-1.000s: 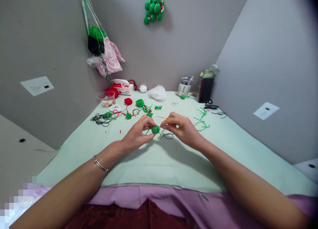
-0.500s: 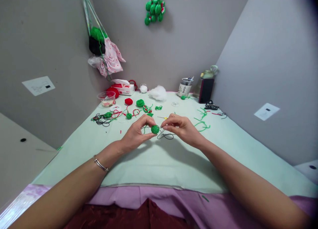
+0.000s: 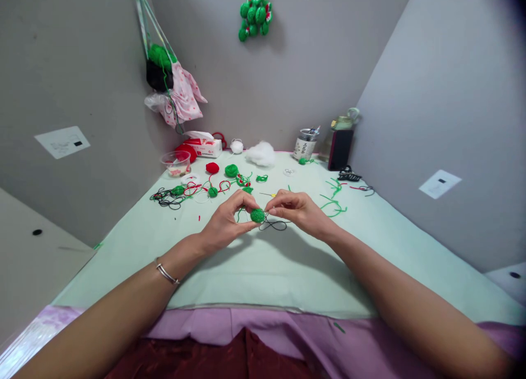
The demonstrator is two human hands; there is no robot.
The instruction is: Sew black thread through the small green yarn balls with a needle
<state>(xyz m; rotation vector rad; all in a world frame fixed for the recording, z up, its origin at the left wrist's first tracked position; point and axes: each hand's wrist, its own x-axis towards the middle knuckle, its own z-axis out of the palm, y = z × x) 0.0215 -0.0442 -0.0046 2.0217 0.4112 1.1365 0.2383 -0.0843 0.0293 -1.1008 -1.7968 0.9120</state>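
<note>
Stitching a small round green crocheted ball (image 3: 257,215) held above the pale green table cover (image 3: 287,269).

Left hand (image 3: 224,223) pinches the ball between thumb and fingertips; right hand (image 3: 298,210) is closed on what appears to be a needle, too fine to confirm, trailing thin black thread (image 3: 274,224); steady the ball firmly, draw the thread gently, and keep its loop clear of loose green yarn scraps (image 3: 335,204).

A small round green crocheted yarn ball (image 3: 257,215) sits raised just above the worktop, thin black thread (image 3: 274,224) looping beneath it.
</note>
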